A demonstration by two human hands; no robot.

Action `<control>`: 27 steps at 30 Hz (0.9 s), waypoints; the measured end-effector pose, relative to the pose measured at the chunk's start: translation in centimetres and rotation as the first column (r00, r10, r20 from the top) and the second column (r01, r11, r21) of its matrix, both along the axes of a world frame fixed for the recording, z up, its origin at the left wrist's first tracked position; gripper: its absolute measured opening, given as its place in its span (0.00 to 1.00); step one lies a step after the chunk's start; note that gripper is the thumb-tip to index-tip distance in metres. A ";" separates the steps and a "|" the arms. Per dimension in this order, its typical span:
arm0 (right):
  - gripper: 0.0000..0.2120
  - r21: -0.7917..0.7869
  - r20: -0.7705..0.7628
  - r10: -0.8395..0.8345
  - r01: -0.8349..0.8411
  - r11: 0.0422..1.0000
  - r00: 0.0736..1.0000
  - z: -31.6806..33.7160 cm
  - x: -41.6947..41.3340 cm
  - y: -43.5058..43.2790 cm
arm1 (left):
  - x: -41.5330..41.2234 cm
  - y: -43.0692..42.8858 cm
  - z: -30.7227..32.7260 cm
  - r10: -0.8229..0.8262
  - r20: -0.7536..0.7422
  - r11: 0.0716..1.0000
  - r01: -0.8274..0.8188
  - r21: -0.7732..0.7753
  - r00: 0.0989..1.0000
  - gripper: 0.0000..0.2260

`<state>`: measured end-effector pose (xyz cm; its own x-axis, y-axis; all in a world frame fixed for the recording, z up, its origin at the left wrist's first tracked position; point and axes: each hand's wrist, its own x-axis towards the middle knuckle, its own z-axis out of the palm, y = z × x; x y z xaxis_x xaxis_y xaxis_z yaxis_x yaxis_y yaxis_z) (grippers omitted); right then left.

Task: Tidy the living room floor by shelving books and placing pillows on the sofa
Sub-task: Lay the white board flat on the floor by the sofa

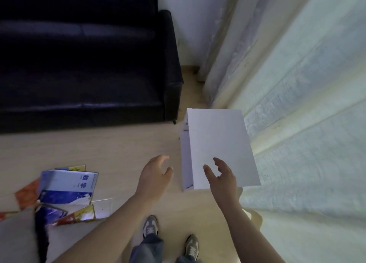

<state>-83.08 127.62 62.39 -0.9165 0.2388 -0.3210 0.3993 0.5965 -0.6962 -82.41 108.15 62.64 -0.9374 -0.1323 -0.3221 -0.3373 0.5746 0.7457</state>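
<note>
Sofa (83, 64), black, fills the upper left; a pale curtain (297, 104) covers the right. Between them, at centre right, the white shelf unit (217, 143) stands on the wood floor (118, 147). Books (67, 185) lie scattered at lower left, well apart from the shelf. My 2 hands are empty, fingers loosely spread: left hand (156, 175) just beside the shelf, right hand (221, 177) over its near edge; whether it touches, I cannot tell. I judge I am mid-shelving. Next I must turn toward lower left, stoop and grip 1 book.
</note>
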 end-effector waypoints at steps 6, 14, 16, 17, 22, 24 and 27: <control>0.24 -0.084 -0.070 0.024 -0.030 0.996 0.997 4.1 2.2 -0.7 | 3.2 0.3 3.6 0.086 -0.067 0.996 -0.084 0.034 0.994 0.17; 0.23 -0.067 -0.110 0.112 -0.120 0.991 0.988 5.8 6.1 6.0 | 7.2 5.5 5.0 0.128 -0.101 0.991 -0.124 0.048 0.987 0.19; 0.23 -0.038 -0.078 0.098 -0.101 0.994 0.992 4.9 6.4 8.2 | 7.4 6.6 4.1 0.125 -0.076 0.992 -0.123 0.027 0.989 0.19; 0.23 -0.020 -0.057 0.091 -0.092 0.996 0.994 4.3 6.4 9.3 | 7.3 7.2 3.4 0.118 -0.060 0.993 -0.117 0.009 0.991 0.19; 0.24 0.090 0.044 0.134 -0.138 0.986 0.990 0.3 3.5 12.8 | 4.5 8.5 -1.0 0.127 0.045 0.992 -0.127 0.005 0.991 0.19; 0.26 0.128 0.083 0.130 -0.140 0.982 0.988 -3.4 1.3 14.3 | 2.0 9.4 -4.8 0.140 0.102 0.990 -0.141 0.004 0.985 0.20; 0.29 0.139 0.118 0.121 -0.137 0.981 0.986 -9.1 -1.1 16.3 | -0.8 11.4 -10.5 0.180 0.176 0.982 -0.186 0.021 0.968 0.21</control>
